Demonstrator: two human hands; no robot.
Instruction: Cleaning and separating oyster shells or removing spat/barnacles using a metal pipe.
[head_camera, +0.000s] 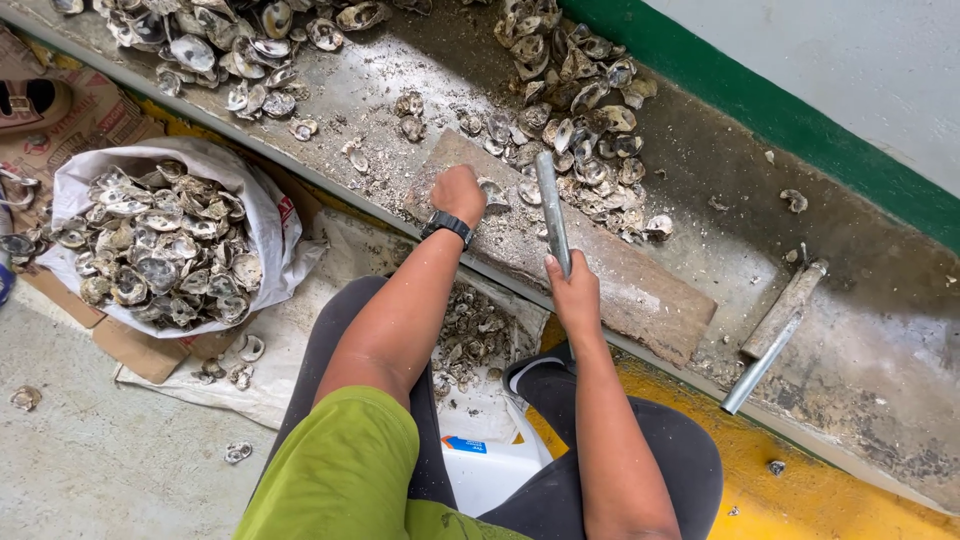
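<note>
Two bare hands work over a flat wooden board (640, 290) that lies on a dirty concrete ledge (860, 330). The left hand (458, 193), with a black wristwatch (447, 226) on its wrist, is closed around an oyster shell (493, 192) and presses it down on the board; only the edge of the shell shows beyond the knuckles, so how the fingers sit on it I cannot tell exactly. The right hand (574, 293) is clenched around the lower end of a grey metal bar (551, 210), which points away from the person and reaches toward a heap of shells (580, 110) at the far side of the board. The tip of the bar is just beside the held shell, but whether they touch is not clear.

A second heap of shells (220, 40) lies further left on the ledge. On the floor to the left stands a white sack (270, 215), open and full of shells, on flattened cardboard (140, 350). Between the person's knees, below the ledge, a white bucket (490, 470) holds smaller broken shell pieces. On the right part of the ledge, well apart from the hands, another metal bar (762, 375) lies beside a short piece of wood (785, 310). The person wears a green sleeve (340, 470) and dark trousers. A green stripe (780, 110) runs along the bottom of the wall behind the ledge.
</note>
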